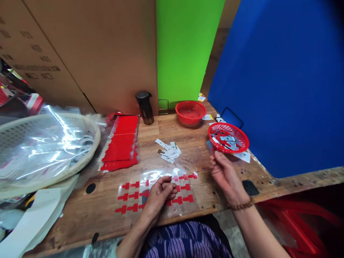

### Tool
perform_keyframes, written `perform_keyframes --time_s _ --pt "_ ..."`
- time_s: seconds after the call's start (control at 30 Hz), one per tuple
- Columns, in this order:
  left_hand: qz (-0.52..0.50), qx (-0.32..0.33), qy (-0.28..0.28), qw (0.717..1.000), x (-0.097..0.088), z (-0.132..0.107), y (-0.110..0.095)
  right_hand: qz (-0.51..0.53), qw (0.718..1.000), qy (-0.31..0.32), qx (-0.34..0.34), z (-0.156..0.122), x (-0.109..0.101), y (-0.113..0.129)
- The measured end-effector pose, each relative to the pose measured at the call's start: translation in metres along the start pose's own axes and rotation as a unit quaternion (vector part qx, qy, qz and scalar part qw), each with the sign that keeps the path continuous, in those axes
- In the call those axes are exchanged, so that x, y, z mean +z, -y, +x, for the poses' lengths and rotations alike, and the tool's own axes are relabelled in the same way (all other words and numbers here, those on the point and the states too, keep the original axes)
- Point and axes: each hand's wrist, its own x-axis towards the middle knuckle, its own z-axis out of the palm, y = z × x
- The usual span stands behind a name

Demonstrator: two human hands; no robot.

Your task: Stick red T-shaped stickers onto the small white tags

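A clear plastic sheet (158, 212) with rows of red T-shaped stickers (133, 196) lies at the table's front edge. My left hand (160, 193) rests over the middle of this sheet, its fingers curled inward; whatever they hold, if anything, is hidden. Just in front of a red basket (243, 145) of small flat pieces, my right hand (224, 173) pinches a small bluish flat piece (209, 144), blurred at the fingertips. Beyond the sheet, a loose pile of small white tags (170, 152) lies on the wooden table (192, 152).
Stacked red sticker sheets (119, 143) lie at left, beside a large white basket (91, 157) of plastic bags. A dark bottle (145, 108) and another red basket (190, 113) stand at the back. Cardboard, a green panel (185, 46) and a blue panel (282, 89) enclose the table.
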Motion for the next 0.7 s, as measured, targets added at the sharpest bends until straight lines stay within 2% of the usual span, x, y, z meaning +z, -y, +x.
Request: perform_keyframes --time_s 0.1,0.17,0.23,0.3,0.33,0.4,0.47,0.5,0.7 --pt "-0.012 -0.008 -0.014 1.0 -0.004 0.004 0.008 0.157 0.986 -0.059 -0.027 0.025 -0.008 0.015" --pt "-0.018 -0.006 -0.017 1.0 -0.005 0.006 0.012 0.182 0.982 -0.041 -0.01 0.033 0.001 0.013" --pt "-0.02 -0.005 -0.018 1.0 -0.004 0.007 0.015 0.093 0.995 0.022 0.009 0.035 0.02 0.003" --pt "-0.024 -0.006 -0.017 1.0 -0.003 0.007 0.015 -0.075 0.993 0.092 -0.003 0.034 0.044 -0.01" --pt "-0.027 -0.007 -0.017 0.999 -0.003 0.006 0.015 -0.178 0.975 0.129 -0.027 0.033 0.057 -0.016" --pt "-0.035 -0.005 -0.015 0.999 -0.002 0.005 0.014 -0.358 0.912 0.163 -0.118 0.034 0.08 -0.025" --pt "-0.042 -0.002 -0.012 0.999 -0.002 0.004 0.013 -0.414 0.881 0.171 -0.155 0.037 0.097 -0.031" --pt "-0.044 -0.002 -0.011 0.999 -0.003 0.004 0.013 -0.422 0.876 0.17 -0.159 0.039 0.103 -0.034" --pt "-0.037 -0.011 -0.016 0.999 -0.002 0.006 0.013 -0.43 0.878 0.153 -0.143 0.052 0.115 -0.045"
